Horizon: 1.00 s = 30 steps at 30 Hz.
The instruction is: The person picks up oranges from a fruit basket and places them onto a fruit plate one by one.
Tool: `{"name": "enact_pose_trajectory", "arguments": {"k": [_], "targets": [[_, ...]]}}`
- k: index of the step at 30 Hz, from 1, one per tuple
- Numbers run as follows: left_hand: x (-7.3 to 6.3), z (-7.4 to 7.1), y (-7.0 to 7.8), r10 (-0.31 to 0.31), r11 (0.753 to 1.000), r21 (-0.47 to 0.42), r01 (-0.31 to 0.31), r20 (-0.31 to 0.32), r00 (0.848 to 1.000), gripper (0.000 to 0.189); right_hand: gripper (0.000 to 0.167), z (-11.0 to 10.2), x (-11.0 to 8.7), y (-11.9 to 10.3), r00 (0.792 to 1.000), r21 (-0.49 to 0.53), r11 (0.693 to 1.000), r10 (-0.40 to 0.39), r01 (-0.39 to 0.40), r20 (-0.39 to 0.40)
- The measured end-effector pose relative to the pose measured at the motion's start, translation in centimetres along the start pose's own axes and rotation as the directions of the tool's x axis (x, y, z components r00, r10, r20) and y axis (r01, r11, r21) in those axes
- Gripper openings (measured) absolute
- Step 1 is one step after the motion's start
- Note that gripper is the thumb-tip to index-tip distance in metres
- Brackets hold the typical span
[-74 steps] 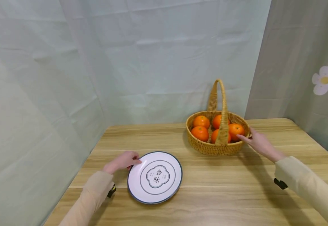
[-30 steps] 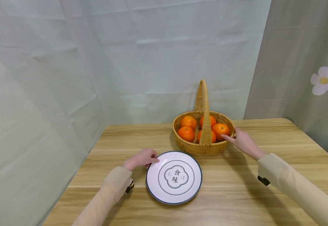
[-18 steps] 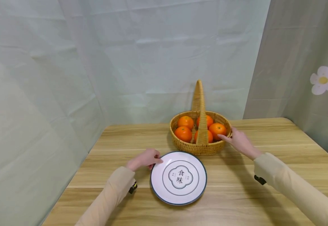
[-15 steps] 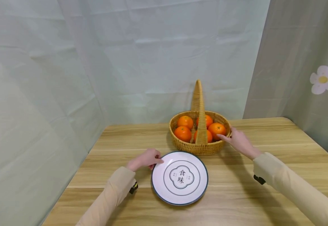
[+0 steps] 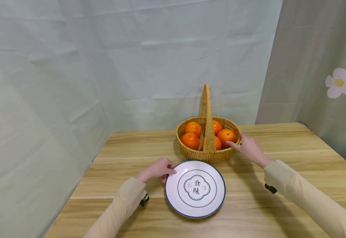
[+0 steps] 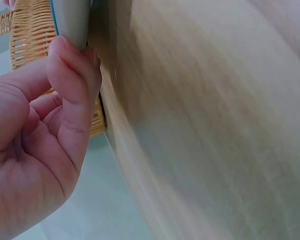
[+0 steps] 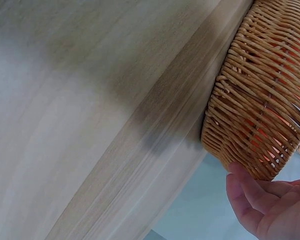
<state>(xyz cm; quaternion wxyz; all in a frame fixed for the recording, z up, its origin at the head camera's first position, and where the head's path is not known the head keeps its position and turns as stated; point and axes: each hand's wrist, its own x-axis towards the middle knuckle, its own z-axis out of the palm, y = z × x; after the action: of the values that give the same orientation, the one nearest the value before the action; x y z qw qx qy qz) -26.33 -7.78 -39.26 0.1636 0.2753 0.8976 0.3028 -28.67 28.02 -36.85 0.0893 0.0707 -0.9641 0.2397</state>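
Observation:
My left hand [image 5: 160, 168] pinches the upper left rim of a white, blue-edged plate [image 5: 173, 195] with printed characters at its centre. In the left wrist view, thumb and curled fingers meet at the plate's edge [image 6: 72, 22], close over the tabletop. Behind the plate stands an oval wicker basket [image 5: 196, 154] with a tall handle, holding several oranges [image 5: 190, 141]. My right hand [image 5: 251, 150] grips the basket's right rim, thumb over the rim beside an orange and fingers outside. The right wrist view has the fingertips against the woven wall [image 7: 255, 110].
Both things are on a wood-grain table [image 5: 125, 145]. Pale cloth [image 5: 167, 66] hangs behind and to the left; a grey curtain with flowers [image 5: 341, 82] hangs on the right. The table's back edge runs just behind the basket.
Both hands have slid their things leftward or rightward: the plate moved right with my left hand, the basket moved left with my right hand. Both slowed recently; the holds look the same.

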Motion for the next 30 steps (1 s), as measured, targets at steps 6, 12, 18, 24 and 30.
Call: {"name": "enact_pose_trajectory", "arguments": {"k": [6, 12, 18, 24, 30], "targets": [[0.2, 0.4, 0.5, 0.000, 1.000, -0.015, 0.000, 0.004, 1.000, 0.020, 0.088, 0.1, 0.1, -0.2, 1.000, 0.006, 1.000, 0.004, -0.004, 0.012], [0.4, 0.9, 0.9, -0.016, 0.999, -0.043, 0.017, 0.016, 1.000, 0.020, 0.088, 0.2, 0.0, -0.5, 1.000, -0.001, 1.000, 0.003, -0.003, 0.005], [0.5, 1.3, 1.6, -0.033, 0.998, -0.059, 0.034, 0.018, 0.999, 0.019, 0.090, 0.2, 0.0, -0.8, 1.000, -0.004, 1.000, 0.009, -0.009, 0.015], [0.8, 1.9, 2.0, -0.054, 0.995, -0.079, 0.054, 0.012, 0.998, 0.022, 0.088, 0.3, 0.1, -1.0, 1.000, -0.004, 1.000, 0.002, -0.002, 0.013], [0.9, 2.3, 2.4, -0.072, 0.992, -0.108, 0.072, 0.000, 0.997, 0.021, 0.087, 0.6, 0.3, -1.1, 1.000, 0.008, 1.000, 0.000, -0.001, 0.010]]}}
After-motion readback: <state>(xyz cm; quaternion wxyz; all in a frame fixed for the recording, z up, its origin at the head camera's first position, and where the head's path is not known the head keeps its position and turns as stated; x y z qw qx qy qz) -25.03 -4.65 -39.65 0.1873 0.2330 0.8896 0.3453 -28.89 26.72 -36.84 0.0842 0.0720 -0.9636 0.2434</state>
